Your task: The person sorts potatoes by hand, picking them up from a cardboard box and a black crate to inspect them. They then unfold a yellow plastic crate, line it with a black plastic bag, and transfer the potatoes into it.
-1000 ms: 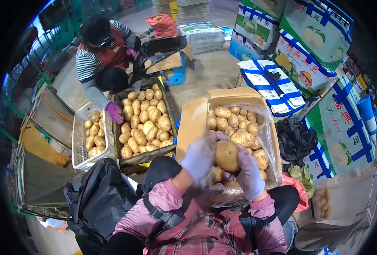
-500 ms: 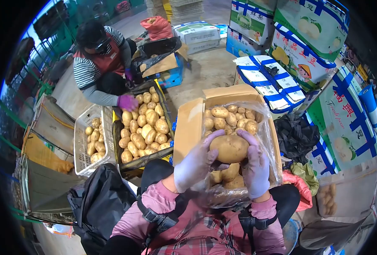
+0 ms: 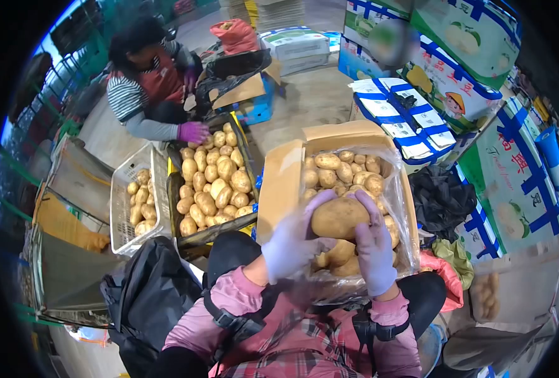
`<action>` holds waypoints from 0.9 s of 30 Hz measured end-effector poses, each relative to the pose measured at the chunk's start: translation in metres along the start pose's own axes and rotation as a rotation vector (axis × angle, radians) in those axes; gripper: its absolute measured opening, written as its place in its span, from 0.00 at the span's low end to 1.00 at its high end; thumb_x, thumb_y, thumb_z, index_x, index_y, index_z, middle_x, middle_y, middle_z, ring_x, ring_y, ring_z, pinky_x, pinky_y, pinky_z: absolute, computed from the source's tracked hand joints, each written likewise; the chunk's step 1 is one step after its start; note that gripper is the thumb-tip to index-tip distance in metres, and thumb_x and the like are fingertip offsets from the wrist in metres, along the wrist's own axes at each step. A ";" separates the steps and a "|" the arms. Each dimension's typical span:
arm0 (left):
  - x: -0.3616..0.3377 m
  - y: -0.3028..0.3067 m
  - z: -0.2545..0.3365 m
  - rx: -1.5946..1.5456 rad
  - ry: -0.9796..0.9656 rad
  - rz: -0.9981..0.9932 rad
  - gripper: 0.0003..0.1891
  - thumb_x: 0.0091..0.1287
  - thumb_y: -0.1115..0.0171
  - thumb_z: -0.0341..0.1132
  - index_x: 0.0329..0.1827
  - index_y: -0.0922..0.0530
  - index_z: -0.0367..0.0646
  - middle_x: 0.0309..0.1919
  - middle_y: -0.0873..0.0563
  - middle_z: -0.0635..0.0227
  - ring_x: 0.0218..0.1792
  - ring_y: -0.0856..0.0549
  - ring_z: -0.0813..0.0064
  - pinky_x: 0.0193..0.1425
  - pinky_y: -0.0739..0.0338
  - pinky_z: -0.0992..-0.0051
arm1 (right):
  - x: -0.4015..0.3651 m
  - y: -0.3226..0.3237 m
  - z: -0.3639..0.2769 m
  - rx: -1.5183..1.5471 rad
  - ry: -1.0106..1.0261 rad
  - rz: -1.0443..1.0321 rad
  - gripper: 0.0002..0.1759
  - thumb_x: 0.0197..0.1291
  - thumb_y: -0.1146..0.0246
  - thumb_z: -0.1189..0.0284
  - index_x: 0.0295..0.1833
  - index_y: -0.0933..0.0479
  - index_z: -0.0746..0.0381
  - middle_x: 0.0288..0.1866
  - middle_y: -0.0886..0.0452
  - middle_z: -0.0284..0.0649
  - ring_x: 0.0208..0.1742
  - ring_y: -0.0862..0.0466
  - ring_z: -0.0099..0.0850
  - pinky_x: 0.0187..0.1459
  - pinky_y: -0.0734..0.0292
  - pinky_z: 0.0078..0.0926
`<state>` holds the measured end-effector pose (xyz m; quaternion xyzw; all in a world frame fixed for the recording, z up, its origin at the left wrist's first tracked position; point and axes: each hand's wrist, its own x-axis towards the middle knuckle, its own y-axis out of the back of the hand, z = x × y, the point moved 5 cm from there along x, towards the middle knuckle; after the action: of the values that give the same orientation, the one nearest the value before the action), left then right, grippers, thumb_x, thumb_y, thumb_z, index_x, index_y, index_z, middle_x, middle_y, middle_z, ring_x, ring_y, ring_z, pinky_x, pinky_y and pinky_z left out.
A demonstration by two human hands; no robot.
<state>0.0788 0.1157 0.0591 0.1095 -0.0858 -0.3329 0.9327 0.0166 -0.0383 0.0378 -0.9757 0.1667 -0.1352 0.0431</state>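
A large brown potato [image 3: 338, 218] is held between my two gloved hands, above an open cardboard box [image 3: 281, 189]. My left hand [image 3: 299, 236] grips its left side, thumb and fingers closed around it, slightly blurred. On the right side, my right hand [image 3: 375, 242] wraps its fingers over the potato. Under and beyond it, more potatoes [image 3: 345, 170] fill the box, which has a clear plastic liner [image 3: 394, 173] along its inner walls.
A co-worker [image 3: 144, 88] in purple gloves reaches to a black-lined crate of potatoes [image 3: 213, 183] at the left. Beside it stands a white basket [image 3: 121, 220] of potatoes. Printed cartons [image 3: 462, 44] are stacked at right, near a black plastic bag [image 3: 440, 195]. A black bag [image 3: 150, 296] lies by my left leg.
The potato has turned slightly in my hands and shifted a little left and down. The co-worker's gloved hand has moved slightly down over the crate.
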 end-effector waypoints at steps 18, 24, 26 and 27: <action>-0.067 0.189 -0.132 -0.891 0.427 0.563 0.24 0.63 0.26 0.39 0.58 0.24 0.40 0.51 0.16 0.61 0.46 0.12 0.71 0.45 0.11 0.70 | -0.060 -0.022 0.119 -0.486 -0.166 -0.256 0.16 0.69 0.39 0.74 0.59 0.23 0.71 0.45 0.14 0.45 0.40 0.14 0.31 0.42 0.19 0.24; -0.106 0.283 -0.337 -0.167 0.636 0.724 0.29 0.60 0.23 0.42 0.61 0.29 0.47 0.54 0.18 0.60 0.45 0.14 0.65 0.45 0.16 0.53 | -0.082 -0.071 0.112 -1.102 0.048 -0.490 0.16 0.65 0.36 0.68 0.55 0.21 0.63 0.44 0.15 0.50 0.42 0.15 0.48 0.45 0.18 0.41; -0.094 0.309 -0.345 -0.631 0.613 0.916 0.31 0.63 0.26 0.38 0.66 0.32 0.48 0.53 0.18 0.61 0.47 0.15 0.64 0.46 0.17 0.57 | -0.080 -0.075 0.115 -1.168 0.139 -0.433 0.14 0.64 0.33 0.68 0.52 0.20 0.64 0.42 0.14 0.49 0.39 0.14 0.47 0.42 0.18 0.40; -0.085 0.321 -0.350 -0.791 0.601 0.998 0.31 0.64 0.28 0.37 0.68 0.34 0.48 0.52 0.17 0.61 0.48 0.16 0.64 0.46 0.17 0.59 | -0.077 -0.078 0.113 -1.171 0.153 -0.445 0.13 0.63 0.33 0.69 0.50 0.20 0.65 0.41 0.14 0.49 0.39 0.14 0.47 0.41 0.17 0.39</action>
<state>0.2887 0.4633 -0.2009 -0.2030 0.2631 0.1731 0.9271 0.0021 0.0653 -0.0795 -0.8366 0.0089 -0.0967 -0.5392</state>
